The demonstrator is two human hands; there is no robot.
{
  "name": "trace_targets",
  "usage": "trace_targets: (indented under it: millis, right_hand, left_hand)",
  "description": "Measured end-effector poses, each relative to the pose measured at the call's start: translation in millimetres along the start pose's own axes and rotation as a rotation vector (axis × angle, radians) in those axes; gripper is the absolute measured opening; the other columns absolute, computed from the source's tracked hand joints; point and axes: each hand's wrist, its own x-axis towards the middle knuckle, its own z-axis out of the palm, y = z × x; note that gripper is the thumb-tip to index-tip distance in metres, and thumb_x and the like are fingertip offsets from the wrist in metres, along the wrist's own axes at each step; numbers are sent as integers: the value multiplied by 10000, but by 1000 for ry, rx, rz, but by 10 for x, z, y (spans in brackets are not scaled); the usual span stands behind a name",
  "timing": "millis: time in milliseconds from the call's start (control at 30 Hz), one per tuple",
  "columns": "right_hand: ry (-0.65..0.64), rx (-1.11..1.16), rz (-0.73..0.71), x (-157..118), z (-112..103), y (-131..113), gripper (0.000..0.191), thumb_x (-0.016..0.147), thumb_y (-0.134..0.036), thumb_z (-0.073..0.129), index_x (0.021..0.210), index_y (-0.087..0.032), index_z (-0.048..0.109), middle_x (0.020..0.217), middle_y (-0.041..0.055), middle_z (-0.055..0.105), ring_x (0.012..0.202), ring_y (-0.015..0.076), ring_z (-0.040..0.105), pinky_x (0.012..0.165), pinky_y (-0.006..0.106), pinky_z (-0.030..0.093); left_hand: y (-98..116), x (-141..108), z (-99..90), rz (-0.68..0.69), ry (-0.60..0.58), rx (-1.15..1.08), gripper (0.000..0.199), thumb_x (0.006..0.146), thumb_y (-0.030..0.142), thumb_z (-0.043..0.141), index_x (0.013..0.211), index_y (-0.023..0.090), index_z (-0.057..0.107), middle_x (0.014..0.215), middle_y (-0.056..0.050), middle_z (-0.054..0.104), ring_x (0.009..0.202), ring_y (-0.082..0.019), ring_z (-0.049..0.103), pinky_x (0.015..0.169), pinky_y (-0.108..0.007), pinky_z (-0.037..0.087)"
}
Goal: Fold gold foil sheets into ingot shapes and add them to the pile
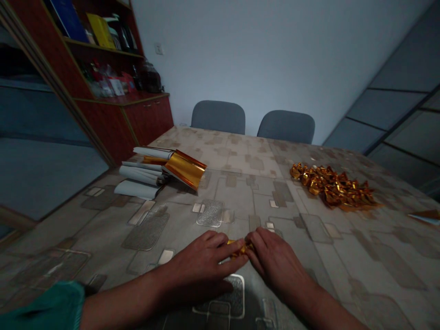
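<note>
My left hand (202, 261) and my right hand (275, 256) meet low in the middle of the table, with their fingers pinching a small crumpled piece of gold foil (239, 249) between them. Much of that piece is hidden by my fingers. Farther off to the right lies a heap of twisted gold foil pieces (332, 188). To the left, a gold-backed foil sheet (185, 169) rests against a stack of curled white-backed sheets (141, 173). Neither hand touches the heap or the stack.
The table has a beige patterned cover (240, 201). A sheet edge with gold on it (424, 217) lies at the right border. Two grey chairs (218, 117) stand beyond the far edge, and a red-brown shelf unit (113, 78) stands at the left.
</note>
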Motion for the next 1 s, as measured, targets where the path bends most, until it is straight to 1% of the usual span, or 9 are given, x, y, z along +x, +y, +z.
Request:
trace_targets:
  millis: [100, 167, 333, 433, 567, 700, 867, 1000]
  right_hand:
    - [-12, 23, 16, -8, -7, -13, 93, 937, -141, 610, 903, -196, 543, 826, 36, 616, 755, 238, 632, 671, 340, 488]
    - [-2, 33, 20, -12, -11, -14, 107, 924, -129, 625, 912, -192, 539, 834, 41, 614, 761, 242, 627, 682, 348, 496]
    - [18, 99, 18, -25, -14, 1, 122, 924, -145, 646, 924, -180, 529, 828, 48, 615, 746, 234, 617, 657, 333, 500]
    - [12, 96, 27, -36, -36, -7, 111, 936, -159, 643, 917, -180, 535, 835, 54, 614, 761, 241, 615, 676, 349, 503]
    - [-40, 180, 81, -25, -117, -33, 105, 968, -211, 631, 913, -184, 546, 879, 61, 624, 809, 241, 617, 715, 355, 504]
    - [-105, 274, 110, -10, -166, -20, 145, 1032, -167, 497, 901, -188, 557, 893, 57, 626, 837, 225, 606, 762, 353, 501]
    - [-121, 272, 104, -29, -121, 27, 103, 969, -124, 599, 892, -179, 560, 911, 58, 619, 855, 229, 594, 766, 350, 489]
    - [-139, 281, 117, -31, -107, 36, 116, 957, -114, 610, 878, -179, 554, 918, 58, 612, 857, 225, 586, 765, 346, 483]
  left_hand:
    - [14, -13, -3, -14, -6, -13, 638, 864, 359, 740, 1426, 198, 483, 1522, -83, 522, 1067, -277, 567, 891, -421, 445]
    - [16, -23, -1, -25, -7, -37, 641, 864, 371, 744, 1426, 205, 486, 1531, -73, 515, 1077, -281, 562, 905, -425, 441]
    - [-9, -54, -11, -41, -32, -106, 679, 881, 407, 723, 1475, 233, 444, 1547, -62, 500, 1123, -294, 551, 952, -450, 441]
    - [-20, -76, -30, -45, -47, -129, 721, 869, 401, 735, 1495, 232, 421, 1564, -63, 479, 1164, -297, 539, 999, -468, 431]
    - [-22, -90, -50, -51, -71, -138, 776, 854, 384, 752, 1523, 240, 385, 1582, -61, 454, 1193, -300, 522, 1030, -472, 424]
    - [-24, -80, -57, -71, -133, -136, 798, 852, 388, 763, 1533, 255, 370, 1607, -38, 418, 1196, -309, 511, 1038, -490, 426]
    - [-33, -85, -92, -76, -148, -160, 777, 875, 403, 739, 1540, 270, 361, 1608, -25, 418, 1235, -303, 496, 1066, -483, 418]
    - [-48, -141, -150, -78, -147, -194, 740, 907, 383, 704, 1546, 283, 345, 1593, -27, 440, 1278, -283, 484, 1102, -456, 391]
